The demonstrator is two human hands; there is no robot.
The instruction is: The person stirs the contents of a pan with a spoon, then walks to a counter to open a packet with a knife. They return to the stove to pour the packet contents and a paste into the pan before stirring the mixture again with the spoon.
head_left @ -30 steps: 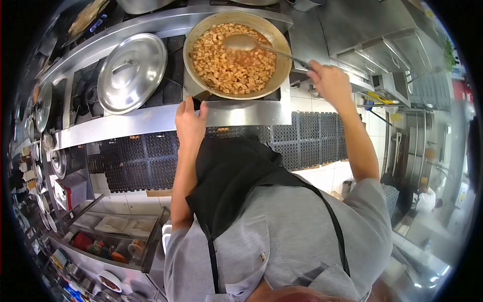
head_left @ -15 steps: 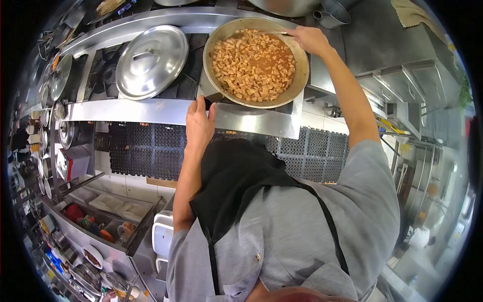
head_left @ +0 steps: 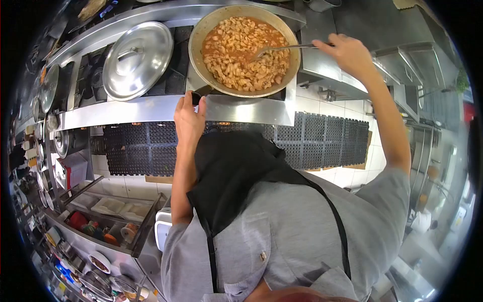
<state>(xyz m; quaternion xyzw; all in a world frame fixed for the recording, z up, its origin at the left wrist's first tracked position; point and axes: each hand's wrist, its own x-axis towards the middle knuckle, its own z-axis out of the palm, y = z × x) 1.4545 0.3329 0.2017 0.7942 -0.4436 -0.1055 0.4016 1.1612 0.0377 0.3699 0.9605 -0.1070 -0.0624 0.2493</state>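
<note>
A wide pan (head_left: 196, 56) sits on the stove, filled with small chunks of meat (head_left: 240, 31) in a reddish-orange sauce. My left hand (head_left: 189, 120) is closed round the end of the pan's dark handle (head_left: 203, 91), at the stove's front edge. To the right of the pan, my right hand (head_left: 352, 56) grips the end of a long metal spoon (head_left: 294, 47). The spoon reaches over the rim, and its head lies among the meat right of the middle, partly covered by sauce.
A large metal lid (head_left: 138, 63) lies over the burners left of the pan. The stove's steel front edge (head_left: 121, 111) runs beneath both. Black mats (head_left: 329, 143) cover part of the tiled floor. At lower left stands a counter with food containers (head_left: 116, 207).
My right hand has moved right, away from the rim, bringing the spoon from the far side towards the pan's right middle. The meat and sauce are redistributed. My left hand stays at the handle.
</note>
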